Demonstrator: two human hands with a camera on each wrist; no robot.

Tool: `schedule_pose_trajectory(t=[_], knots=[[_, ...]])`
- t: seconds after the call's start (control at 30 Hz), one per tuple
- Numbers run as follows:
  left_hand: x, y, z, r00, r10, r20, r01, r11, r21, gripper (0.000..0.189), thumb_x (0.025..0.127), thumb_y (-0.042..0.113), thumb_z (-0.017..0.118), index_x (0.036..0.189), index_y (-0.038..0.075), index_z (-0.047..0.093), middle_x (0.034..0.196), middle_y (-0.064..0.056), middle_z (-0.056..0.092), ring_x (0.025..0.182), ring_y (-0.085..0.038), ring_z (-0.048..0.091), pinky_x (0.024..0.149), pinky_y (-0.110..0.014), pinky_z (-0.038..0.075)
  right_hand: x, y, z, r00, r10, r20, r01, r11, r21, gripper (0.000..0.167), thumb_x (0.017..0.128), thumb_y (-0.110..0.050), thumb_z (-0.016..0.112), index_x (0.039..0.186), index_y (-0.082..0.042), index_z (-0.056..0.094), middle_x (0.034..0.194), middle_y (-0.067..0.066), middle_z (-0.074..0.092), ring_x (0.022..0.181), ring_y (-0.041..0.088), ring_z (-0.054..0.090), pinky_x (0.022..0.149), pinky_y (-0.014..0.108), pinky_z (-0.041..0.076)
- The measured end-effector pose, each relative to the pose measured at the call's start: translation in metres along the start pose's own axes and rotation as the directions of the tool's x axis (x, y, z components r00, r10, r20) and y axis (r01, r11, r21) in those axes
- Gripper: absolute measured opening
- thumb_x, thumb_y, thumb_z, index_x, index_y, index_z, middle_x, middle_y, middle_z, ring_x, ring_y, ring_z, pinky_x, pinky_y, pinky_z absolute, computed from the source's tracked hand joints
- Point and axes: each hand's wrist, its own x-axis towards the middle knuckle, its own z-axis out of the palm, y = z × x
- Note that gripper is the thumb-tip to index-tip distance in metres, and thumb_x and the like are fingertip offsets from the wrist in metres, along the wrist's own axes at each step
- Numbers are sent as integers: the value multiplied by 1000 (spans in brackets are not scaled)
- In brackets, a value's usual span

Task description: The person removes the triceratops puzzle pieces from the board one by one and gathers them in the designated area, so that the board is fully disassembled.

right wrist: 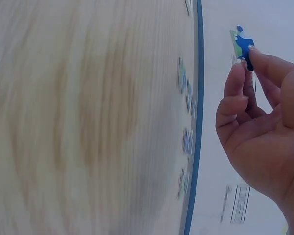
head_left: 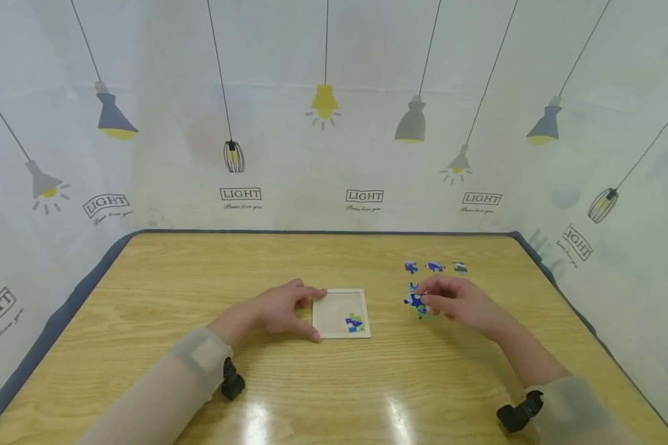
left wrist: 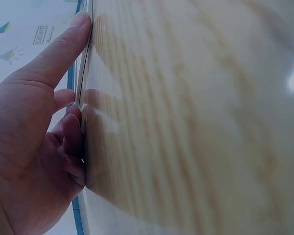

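On the table lies a square puzzle tray (head_left: 341,314) with a pale base and a white rim. A few joined blue and green jigsaw pieces (head_left: 354,322) fill its lower right corner. My left hand (head_left: 282,311) rests at the tray's left side, thumb on the near corner and a finger on the far corner; its other fingers bend under the palm in the left wrist view. To the right of the tray, my right hand (head_left: 461,304) pinches a blue and green jigsaw piece (right wrist: 245,46) between thumb and fingertips, raised above the table in the right wrist view.
Behind the right hand, three loose jigsaw pieces (head_left: 435,267) lie in a row. More pieces around its fingertips are partly covered by the hand. The wooden table (head_left: 211,262) ends at a dark blue edge against a white lamp-print curtain (head_left: 289,123).
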Motion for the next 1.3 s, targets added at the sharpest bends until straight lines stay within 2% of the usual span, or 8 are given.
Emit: schedule_pose_trajectory(t=[0.13, 0.27, 0.47, 0.6, 0.8, 0.93, 1.07, 1.3], knots=[[1, -1, 0, 1000, 1, -3, -1, 1000, 7, 99, 80, 59, 95, 165, 30, 53, 118, 0, 54, 106, -20, 51, 95, -40, 44, -10, 17, -22, 998, 47, -31, -49, 997, -67, 27, 113, -24, 64, 133, -7, 69, 101, 17, 64, 86, 30, 60, 65, 34, 48], [1, -2, 1, 1000, 0, -2, 0, 1000, 4, 99, 80, 59, 95, 165, 30, 52, 118, 0, 55, 107, -20, 52, 96, -40, 45, -17, 33, -34, 995, 87, -48, -93, 985, -146, 27, 112, -24, 64, 132, -7, 70, 100, 12, 67, 85, 24, 59, 67, 34, 51], [2, -1, 1, 1000, 0, 2, 0, 1000, -1, 99, 80, 59, 95, 165, 30, 52, 119, 0, 55, 107, -20, 52, 96, -40, 45, -21, 48, -38, 989, 124, -81, -141, 951, -274, 23, 111, -24, 65, 128, -10, 73, 114, 10, 71, 94, 23, 59, 73, 35, 51], [2, -2, 1, 1000, -3, -4, 3, 1000, -4, 99, 80, 58, 96, 165, 30, 53, 119, 0, 55, 107, -20, 51, 96, -40, 45, -17, 52, -38, 990, 114, -89, -137, 938, -319, 21, 111, -25, 67, 126, -13, 75, 116, 8, 72, 100, 21, 61, 84, 38, 50], [1, -1, 1, 1000, -8, -4, 8, 1000, -13, 100, 79, 58, 96, 164, 29, 53, 119, 0, 55, 108, -21, 52, 98, -42, 46, -15, 55, -37, 993, 86, -74, -106, 939, -328, 19, 110, -24, 68, 123, -12, 75, 115, 8, 72, 101, 19, 62, 90, 40, 50], [2, -1, 1, 1000, -9, -3, 9, 1000, -13, 99, 79, 58, 96, 164, 29, 53, 119, 0, 55, 108, -21, 52, 99, -42, 46, -15, 57, -38, 992, 101, -75, -120, 941, -315, 29, 107, -30, 73, 129, -12, 73, 116, 7, 70, 101, 20, 59, 87, 37, 49], [2, -1, 1, 1000, -9, -5, 9, 1000, -11, 100, 79, 58, 96, 164, 29, 53, 119, 0, 55, 107, -20, 52, 98, -41, 46, -17, 59, -38, 993, 104, -50, -114, 957, -267, 38, 103, -31, 79, 133, -8, 71, 114, 8, 64, 99, 23, 55, 82, 32, 48], [2, -1, 2, 1000, -4, -8, 4, 1000, -9, 100, 79, 58, 96, 164, 28, 53, 118, 0, 55, 107, -20, 52, 97, -41, 46, -17, 60, -38, 994, 100, -50, -109, 961, -253, 39, 102, -29, 79, 133, -7, 70, 115, 9, 63, 100, 23, 55, 81, 29, 48]])
